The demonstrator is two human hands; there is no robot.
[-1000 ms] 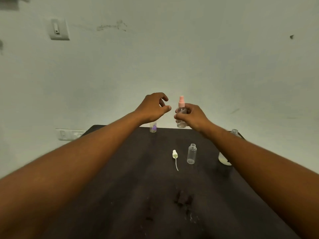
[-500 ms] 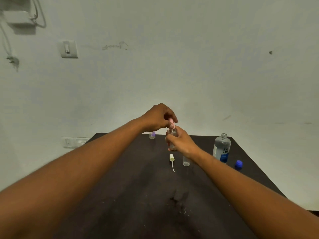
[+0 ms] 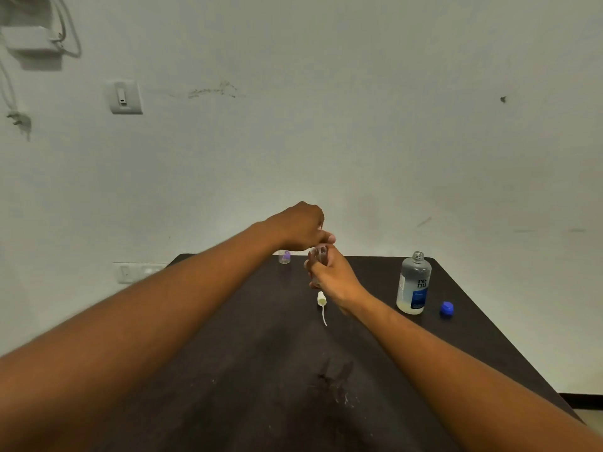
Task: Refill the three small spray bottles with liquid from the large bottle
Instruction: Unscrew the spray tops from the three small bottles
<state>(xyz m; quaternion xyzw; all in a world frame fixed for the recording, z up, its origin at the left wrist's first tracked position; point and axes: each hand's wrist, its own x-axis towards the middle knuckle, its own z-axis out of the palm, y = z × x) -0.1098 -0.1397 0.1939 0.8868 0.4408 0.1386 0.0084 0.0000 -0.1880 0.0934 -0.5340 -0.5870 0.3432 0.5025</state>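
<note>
Clear light bottle (image 3: 318, 256), left of refill (image 3: 413, 283): right hand (image 3: 332, 278) grips body, left hand (image 3: 298, 228) pinches cap; likely slippery.

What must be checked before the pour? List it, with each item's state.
1. Small bottle held firmly by the right hand: ok.
2. Its spray top off: cannot tell; the left hand covers the neck.
3. Large bottle uncapped, blue cap beside it on the table: ok.
4. Large bottle holds liquid: ok, a low level shows.
5. White spray top lying clear of the large bottle: ok.
6. Far small bottle opened: cannot tell.
</note>
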